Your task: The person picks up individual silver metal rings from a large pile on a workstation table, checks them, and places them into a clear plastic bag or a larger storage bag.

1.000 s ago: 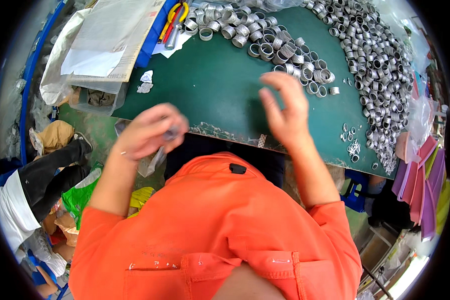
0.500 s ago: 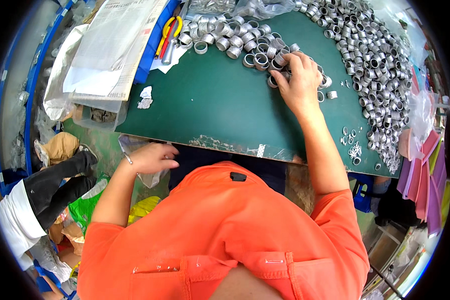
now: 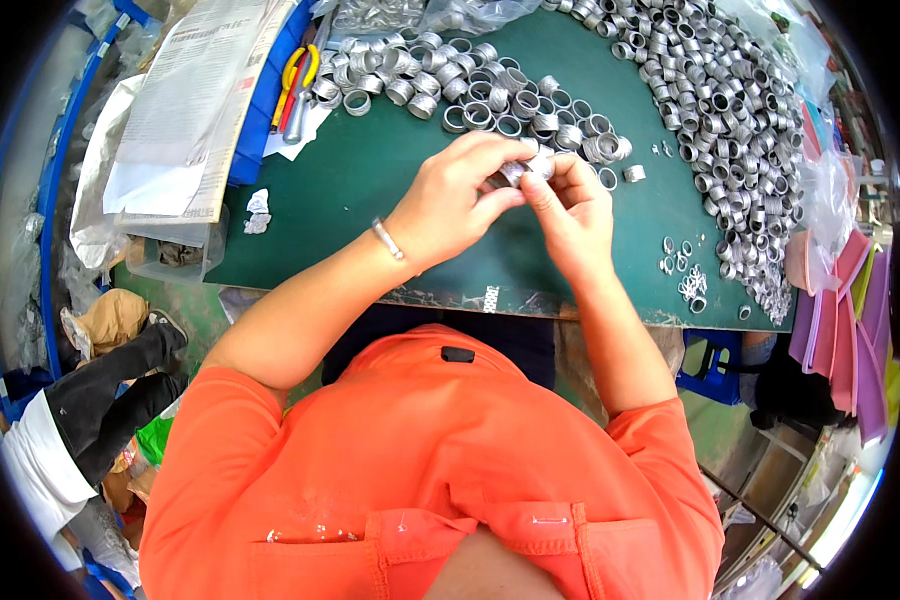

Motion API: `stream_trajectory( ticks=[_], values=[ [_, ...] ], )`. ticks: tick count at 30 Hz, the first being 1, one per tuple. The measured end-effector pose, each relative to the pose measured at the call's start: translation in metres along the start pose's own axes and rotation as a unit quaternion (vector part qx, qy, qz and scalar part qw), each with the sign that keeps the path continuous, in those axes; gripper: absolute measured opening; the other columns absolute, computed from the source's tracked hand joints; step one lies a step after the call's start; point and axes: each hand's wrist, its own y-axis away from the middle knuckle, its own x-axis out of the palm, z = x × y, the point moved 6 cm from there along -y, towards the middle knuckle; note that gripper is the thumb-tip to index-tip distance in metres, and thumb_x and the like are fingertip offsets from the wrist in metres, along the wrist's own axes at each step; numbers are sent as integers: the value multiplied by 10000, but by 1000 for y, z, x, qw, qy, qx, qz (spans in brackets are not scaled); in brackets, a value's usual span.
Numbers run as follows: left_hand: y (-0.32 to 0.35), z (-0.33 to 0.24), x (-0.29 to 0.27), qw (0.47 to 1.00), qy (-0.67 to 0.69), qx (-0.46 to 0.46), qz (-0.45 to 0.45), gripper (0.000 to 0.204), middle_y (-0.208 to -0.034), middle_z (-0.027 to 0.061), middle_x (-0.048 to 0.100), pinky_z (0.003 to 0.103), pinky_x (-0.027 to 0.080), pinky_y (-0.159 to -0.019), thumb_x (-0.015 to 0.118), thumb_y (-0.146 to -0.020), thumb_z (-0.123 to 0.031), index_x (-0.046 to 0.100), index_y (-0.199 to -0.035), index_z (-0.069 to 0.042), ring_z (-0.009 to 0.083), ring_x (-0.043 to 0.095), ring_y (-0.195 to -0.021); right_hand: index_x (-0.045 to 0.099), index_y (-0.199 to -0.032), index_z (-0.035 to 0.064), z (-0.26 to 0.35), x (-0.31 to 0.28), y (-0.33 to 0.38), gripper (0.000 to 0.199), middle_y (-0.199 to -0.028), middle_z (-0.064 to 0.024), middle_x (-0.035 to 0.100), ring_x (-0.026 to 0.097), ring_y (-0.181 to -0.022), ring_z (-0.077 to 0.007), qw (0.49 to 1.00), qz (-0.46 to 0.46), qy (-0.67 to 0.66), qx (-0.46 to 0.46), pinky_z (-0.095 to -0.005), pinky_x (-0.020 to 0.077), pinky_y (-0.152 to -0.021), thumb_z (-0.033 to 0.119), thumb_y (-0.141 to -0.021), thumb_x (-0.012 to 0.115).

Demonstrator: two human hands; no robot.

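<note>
Two hands meet over the green surface, in front of the nearer pile of rings. The left hand pinches at least one grey metal ring between thumb and fingers; the right hand has its thumb and bent fingers closed on the same spot from the other side. Whether a second ring sits there cannot be told, as the fingers cover part of it. One bracelet circles the left wrist.

Two piles of rings lie on the surface: a smaller pile beyond the hands and a far larger pile along the right, both too crowded to count. One lone ring lies just right of the smaller pile. One loose cluster of thin rings lies nearer the front edge, its number unclear.

At left are one blue tray, one yellow-handled tool beside it, and two crumpled white scraps close together.
</note>
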Motion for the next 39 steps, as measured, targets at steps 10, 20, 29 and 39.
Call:
stream_trajectory(
  ticks=[10,20,29,39],
  values=[
    [84,48,-24,803,488,-342,-27,267,-957,68,620,270,526,-643,495,-992,-276,593,-1075,-41,148,621,-861,605,-1012,57,35,46,21,228,-917,-78,632,585,-881,-280,844,46,436,-309,-406,415,-757,113,-797,657],
    [87,40,-8,765,502,-402,-30,281,-928,69,625,283,520,-665,472,-998,-302,601,-962,-55,154,612,-824,623,-1031,154,28,14,-24,290,-1008,2,580,537,-988,-210,684,9,652,-327,-388,351,-844,70,-754,602],
    [78,43,3,752,529,-394,-21,270,-1103,129,631,386,555,-789,451,-997,-270,554,-1109,-47,254,637,-1003,606,-997,125,24,8,-23,278,-959,-25,597,577,-902,-220,708,8,621,-335,-384,368,-802,62,-727,630],
    [75,54,7,687,622,-366,-82,250,-1171,157,605,377,587,-786,530,-966,-200,574,-1156,-44,282,645,-1002,609,-1039,9,32,27,-22,246,-965,-200,604,626,-814,-380,893,25,401,-202,-430,516,-710,176,-861,644]
  ],
)
